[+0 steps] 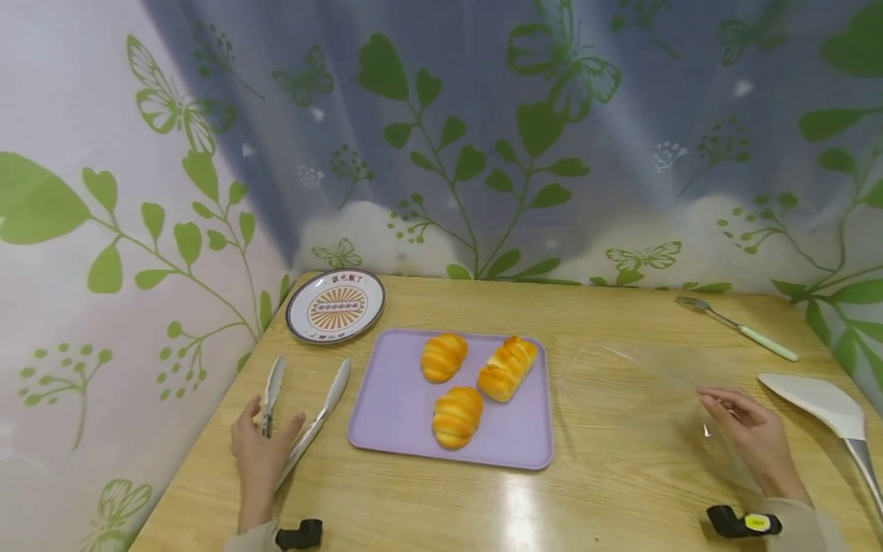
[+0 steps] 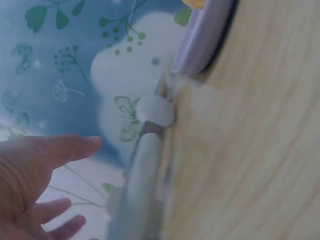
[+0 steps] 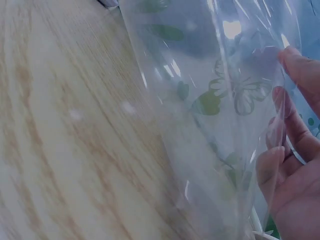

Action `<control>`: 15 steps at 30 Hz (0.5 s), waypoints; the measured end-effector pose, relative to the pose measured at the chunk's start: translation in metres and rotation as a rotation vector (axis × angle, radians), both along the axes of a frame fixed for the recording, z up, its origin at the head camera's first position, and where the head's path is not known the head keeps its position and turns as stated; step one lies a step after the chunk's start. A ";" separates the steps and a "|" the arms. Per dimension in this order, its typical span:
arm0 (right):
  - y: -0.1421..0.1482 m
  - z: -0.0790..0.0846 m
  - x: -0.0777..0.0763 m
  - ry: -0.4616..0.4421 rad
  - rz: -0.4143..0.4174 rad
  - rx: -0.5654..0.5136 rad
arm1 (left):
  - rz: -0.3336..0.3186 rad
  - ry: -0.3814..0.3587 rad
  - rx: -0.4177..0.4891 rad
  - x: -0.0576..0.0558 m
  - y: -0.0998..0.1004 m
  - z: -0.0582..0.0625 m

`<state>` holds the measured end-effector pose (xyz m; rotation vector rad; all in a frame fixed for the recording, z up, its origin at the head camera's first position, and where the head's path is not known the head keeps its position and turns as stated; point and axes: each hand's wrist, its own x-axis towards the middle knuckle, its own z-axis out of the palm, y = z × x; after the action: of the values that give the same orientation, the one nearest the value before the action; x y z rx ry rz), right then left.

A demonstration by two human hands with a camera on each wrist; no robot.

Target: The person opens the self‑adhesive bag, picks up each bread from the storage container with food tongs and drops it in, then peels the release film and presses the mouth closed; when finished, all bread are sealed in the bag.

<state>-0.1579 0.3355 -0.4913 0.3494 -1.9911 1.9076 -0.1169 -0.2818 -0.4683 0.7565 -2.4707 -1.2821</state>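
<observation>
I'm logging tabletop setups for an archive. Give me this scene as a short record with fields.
left hand: at the metal tongs, thumb apart from fingers; contact unclear
right hand: holds a clear plastic bag
centre: purple tray bearing three bread rolls
far left: patterned plate, beyond the tongs
right side: green-handled fork, farther back than the white spatula
surface: wood-grain table
backdrop: leaf-and-butterfly curtain

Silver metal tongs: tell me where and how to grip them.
Grip the silver metal tongs midway along both arms with the left hand, probably from above and the near side: the arms spread in a V, tips pointing away.
</observation>
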 end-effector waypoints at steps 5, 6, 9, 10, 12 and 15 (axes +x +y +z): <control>-0.001 -0.002 0.002 0.003 0.001 -0.031 | -0.021 -0.099 -0.005 -0.006 -0.005 -0.006; 0.000 -0.002 0.002 0.008 0.003 -0.041 | -0.027 -0.120 -0.015 -0.006 -0.006 -0.006; 0.000 -0.003 0.002 0.017 -0.010 -0.051 | -0.052 -0.190 -0.034 -0.005 -0.006 -0.007; 0.000 -0.003 0.002 0.019 -0.015 -0.051 | -0.059 -0.210 -0.044 -0.004 -0.005 -0.007; 0.000 -0.003 0.002 0.018 -0.031 -0.045 | -0.063 -0.240 -0.088 -0.002 -0.004 -0.008; -0.002 -0.003 0.000 0.009 -0.044 -0.035 | -0.061 -0.267 -0.155 0.000 -0.001 -0.010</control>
<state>-0.1582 0.3339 -0.4944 0.3010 -1.9411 1.9080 -0.1170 -0.2826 -0.4781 0.8681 -2.7851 -1.0519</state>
